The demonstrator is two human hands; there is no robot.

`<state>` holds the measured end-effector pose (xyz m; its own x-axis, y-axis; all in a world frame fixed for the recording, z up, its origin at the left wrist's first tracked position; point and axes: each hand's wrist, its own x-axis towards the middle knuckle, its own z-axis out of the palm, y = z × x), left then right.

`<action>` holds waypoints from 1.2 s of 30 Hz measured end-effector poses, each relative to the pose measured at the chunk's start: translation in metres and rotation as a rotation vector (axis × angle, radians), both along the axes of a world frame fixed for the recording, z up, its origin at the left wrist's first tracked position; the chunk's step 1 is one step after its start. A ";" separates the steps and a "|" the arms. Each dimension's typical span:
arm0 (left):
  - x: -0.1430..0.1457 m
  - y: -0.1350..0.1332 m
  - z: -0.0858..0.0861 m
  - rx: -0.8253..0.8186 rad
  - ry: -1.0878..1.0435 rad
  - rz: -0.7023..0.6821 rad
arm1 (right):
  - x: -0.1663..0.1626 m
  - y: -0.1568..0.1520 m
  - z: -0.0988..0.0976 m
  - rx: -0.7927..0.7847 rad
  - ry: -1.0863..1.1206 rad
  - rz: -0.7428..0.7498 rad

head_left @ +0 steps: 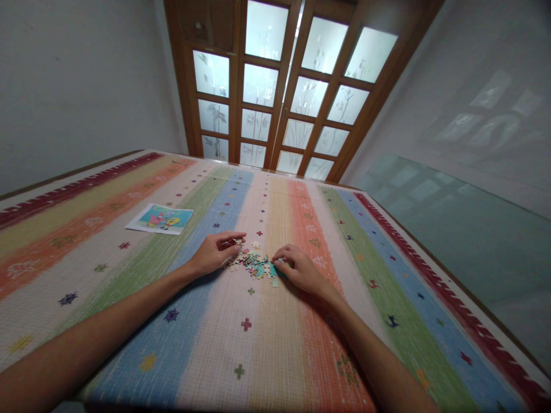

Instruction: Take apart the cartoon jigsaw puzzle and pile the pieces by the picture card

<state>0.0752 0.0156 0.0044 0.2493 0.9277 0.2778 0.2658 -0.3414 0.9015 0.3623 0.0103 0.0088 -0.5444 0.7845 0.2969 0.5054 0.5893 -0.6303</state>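
On stripy mat (pixel 129 321), from head view: small heap of puzzle pieces (pixel 255 265) between both hands. Left hand (pixel 214 252) pinching one piece, right hand (pixel 300 268) curled, fingertips pressing pieces. Cartoon picture (pixel 160 218) far left, well apart.

The puzzle pieces (pixel 255 265) lie on the mat (pixel 275 344), between the left hand (pixel 213 252) and right hand (pixel 301 268). 1 picture card (pixel 160 218) lies far left.
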 end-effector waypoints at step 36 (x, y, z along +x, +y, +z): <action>0.001 -0.006 -0.008 0.342 0.392 -0.192 | -0.008 -0.009 -0.016 0.106 -0.171 0.051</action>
